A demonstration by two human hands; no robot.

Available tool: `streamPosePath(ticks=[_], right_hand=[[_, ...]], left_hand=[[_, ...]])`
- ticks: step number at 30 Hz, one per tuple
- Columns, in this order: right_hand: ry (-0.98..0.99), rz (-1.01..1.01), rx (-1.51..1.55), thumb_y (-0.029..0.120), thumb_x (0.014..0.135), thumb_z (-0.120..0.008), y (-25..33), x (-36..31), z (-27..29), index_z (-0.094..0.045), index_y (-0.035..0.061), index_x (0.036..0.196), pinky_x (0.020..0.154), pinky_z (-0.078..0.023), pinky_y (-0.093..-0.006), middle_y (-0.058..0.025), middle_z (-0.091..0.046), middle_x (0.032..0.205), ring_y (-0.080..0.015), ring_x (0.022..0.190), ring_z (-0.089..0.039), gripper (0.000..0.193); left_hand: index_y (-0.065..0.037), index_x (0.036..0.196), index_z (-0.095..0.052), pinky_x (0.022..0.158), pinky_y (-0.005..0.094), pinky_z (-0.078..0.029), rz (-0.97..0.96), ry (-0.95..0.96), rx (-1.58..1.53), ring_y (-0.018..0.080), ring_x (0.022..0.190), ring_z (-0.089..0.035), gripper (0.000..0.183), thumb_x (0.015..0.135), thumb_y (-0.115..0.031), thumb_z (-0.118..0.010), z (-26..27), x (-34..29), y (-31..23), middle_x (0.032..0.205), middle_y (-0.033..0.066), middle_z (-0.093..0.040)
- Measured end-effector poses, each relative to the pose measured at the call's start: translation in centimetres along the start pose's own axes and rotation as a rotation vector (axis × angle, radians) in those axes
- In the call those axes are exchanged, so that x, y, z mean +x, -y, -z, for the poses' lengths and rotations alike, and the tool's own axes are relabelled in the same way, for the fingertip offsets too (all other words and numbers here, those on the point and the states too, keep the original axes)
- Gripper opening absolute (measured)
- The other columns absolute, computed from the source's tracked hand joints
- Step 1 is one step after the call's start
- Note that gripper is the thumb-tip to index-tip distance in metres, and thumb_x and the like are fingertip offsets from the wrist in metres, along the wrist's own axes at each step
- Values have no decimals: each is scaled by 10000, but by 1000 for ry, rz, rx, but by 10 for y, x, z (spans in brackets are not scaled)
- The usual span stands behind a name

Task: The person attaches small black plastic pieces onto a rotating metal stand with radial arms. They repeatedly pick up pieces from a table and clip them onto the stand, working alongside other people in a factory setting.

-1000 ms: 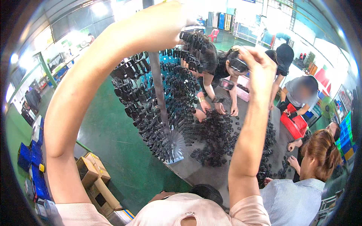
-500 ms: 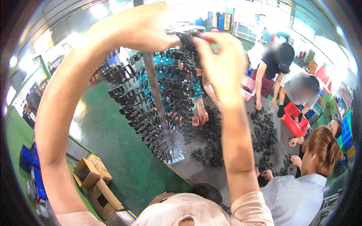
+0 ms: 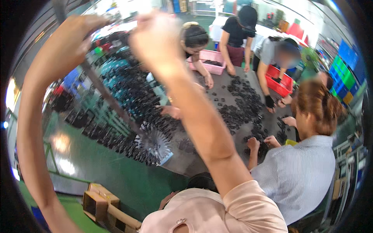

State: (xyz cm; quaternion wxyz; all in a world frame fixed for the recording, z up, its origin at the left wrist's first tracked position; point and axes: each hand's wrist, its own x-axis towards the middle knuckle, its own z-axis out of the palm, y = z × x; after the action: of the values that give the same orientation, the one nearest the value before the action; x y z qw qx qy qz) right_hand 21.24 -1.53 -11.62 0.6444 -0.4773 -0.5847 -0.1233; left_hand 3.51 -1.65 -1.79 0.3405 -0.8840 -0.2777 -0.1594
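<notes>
A tall rack (image 3: 116, 132) of black moulded-looking plastic pieces hangs in tiers around a grey metal pole (image 3: 105, 91), its pale fan-like base low at the table's left edge. My left hand (image 3: 79, 33) is raised at the rack's upper left, in front of the pole. Its fingers stretch rightward, apart from the thumb, with nothing visible between them. Higher on the rack's right side is my right hand (image 3: 155, 39), smeared by motion. Whether it holds a piece cannot be made out. Many loose black pieces (image 3: 241, 105) lie in heaps across the grey table beyond my right forearm.
Several people work around the table (image 3: 194, 163). A pink basket (image 3: 215, 71) and a red basket (image 3: 285, 91) stand at its far side. Close on my right is a person in a striped shirt (image 3: 299, 171). Cardboard boxes (image 3: 97, 202) sit on the green floor at lower left.
My view has turned right, so the rack and both hands now appear farther left. The hands have drawn apart from their place together at the black pieces near the rack's top.
</notes>
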Motion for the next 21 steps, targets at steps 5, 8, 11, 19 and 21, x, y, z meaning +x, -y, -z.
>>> streamPosePath(ticks=[5,8,11,19,21], right_hand=[[-71,-117,-267,225,820,-693,-130,17,86,-724,31,963,744,-518,-323,-118,-723,866,-197,806,-691,244],[13,-181,-658,279,804,-703,-129,17,117,-712,61,1012,811,-512,-357,-144,-707,949,-276,916,-682,301],[-34,77,-525,265,808,-715,-114,14,94,-701,81,1048,827,-509,-344,-127,-699,1015,-250,921,-675,303],[-252,273,-147,247,782,-728,4,-10,-19,-708,90,913,750,-491,-388,-93,-685,844,-277,829,-634,206],[-291,254,-145,215,787,-719,4,-9,-22,-715,88,896,745,-492,-368,-88,-685,818,-260,797,-638,168]], left_hand=[[1,1233,-573,992,405,-451,19,20,-103,347,1112,-587,373,860,-21,-562,7,-6,1,1200,198,-614],[-18,1258,-560,974,399,-468,34,27,-172,322,1093,-600,390,871,-63,-579,7,-16,7,1224,185,-603],[-18,1277,-537,956,399,-482,74,95,-193,310,1085,-602,440,859,-127,-617,20,-12,-6,1229,193,-594],[-23,1256,-546,966,386,-463,44,224,23,349,1115,-573,457,847,-210,-625,34,2,-26,1206,230,-586],[-31,1264,-549,981,385,-450,148,415,33,347,1126,-566,457,852,-212,-623,39,19,-36,1218,230,-581]])
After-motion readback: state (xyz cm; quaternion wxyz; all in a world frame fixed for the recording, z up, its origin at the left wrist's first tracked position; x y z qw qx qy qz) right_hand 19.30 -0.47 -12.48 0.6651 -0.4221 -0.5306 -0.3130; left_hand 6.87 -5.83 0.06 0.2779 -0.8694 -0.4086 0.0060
